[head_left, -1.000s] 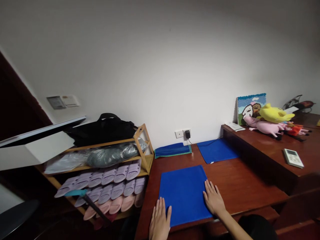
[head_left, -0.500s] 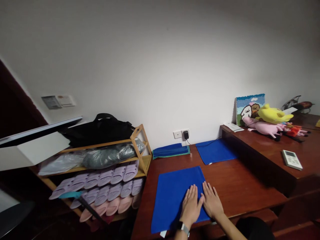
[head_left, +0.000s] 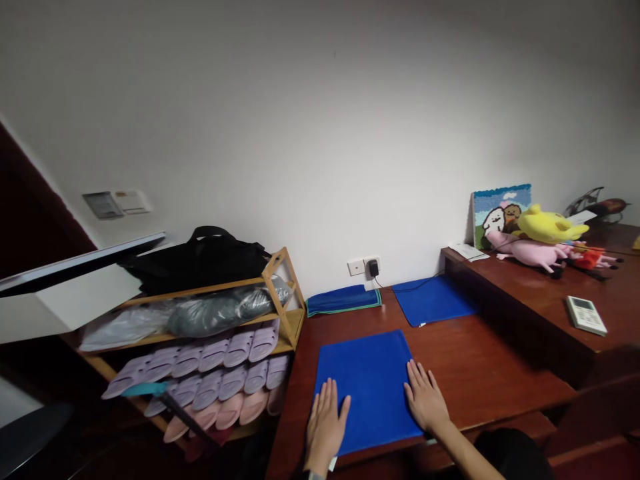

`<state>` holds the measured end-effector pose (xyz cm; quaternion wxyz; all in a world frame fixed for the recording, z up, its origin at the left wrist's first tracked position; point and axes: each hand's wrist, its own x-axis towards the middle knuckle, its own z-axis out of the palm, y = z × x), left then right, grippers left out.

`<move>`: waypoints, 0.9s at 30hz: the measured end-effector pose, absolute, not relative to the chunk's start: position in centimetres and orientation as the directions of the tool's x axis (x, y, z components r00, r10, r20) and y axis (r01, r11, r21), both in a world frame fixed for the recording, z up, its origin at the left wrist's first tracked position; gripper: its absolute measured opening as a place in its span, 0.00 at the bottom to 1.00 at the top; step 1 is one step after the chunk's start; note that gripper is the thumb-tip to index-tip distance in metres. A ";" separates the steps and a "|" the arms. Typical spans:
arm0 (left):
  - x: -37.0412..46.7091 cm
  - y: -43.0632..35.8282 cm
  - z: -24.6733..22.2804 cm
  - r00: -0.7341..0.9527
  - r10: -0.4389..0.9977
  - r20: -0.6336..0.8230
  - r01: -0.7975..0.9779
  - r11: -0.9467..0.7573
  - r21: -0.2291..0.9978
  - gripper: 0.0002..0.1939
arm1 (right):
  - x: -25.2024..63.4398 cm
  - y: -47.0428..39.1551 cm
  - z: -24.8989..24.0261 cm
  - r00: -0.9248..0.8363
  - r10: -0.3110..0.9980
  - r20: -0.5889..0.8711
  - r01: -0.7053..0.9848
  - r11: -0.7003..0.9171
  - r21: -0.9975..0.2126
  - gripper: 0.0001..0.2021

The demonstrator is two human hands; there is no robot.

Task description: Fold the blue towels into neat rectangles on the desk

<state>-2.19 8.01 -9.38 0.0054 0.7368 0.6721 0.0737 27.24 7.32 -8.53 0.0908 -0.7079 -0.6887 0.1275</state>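
Observation:
A blue cloth is spread flat on the brown wooden desk, with a small white tag at its near left corner. My left hand rests flat on the cloth's left edge, thumb apart from the fingers. On the opposite side, my right hand lies palm down along the right edge, fingers stretched out. Neither hand grips anything. Behind, by the wall, lie a folded blue cloth with green edging and another flat blue cloth.
At the left stands a wooden rack with purple slippers and a black bag. A black plug sits in the wall socket, its cord trailing right. The raised surface at right holds plush toys and a white remote.
My left hand has slid left across the cloth, from beside my right hand to the left edge. My right hand stays nearly in place.

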 end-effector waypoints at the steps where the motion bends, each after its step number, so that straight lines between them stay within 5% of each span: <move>1: -3.2 8.0 -9.6 0.066 0.992 0.111 0.992 -0.077 0.096 0.41 | 27.2 7.3 -8.5 0.020 0.998 -0.062 0.955 -0.038 -0.295 0.34; 27: -4.3 8.6 -11.1 0.026 0.991 0.134 0.994 -0.040 0.105 0.40 | 26.9 13.1 -8.1 0.016 0.999 -0.047 0.944 -0.031 -0.329 0.35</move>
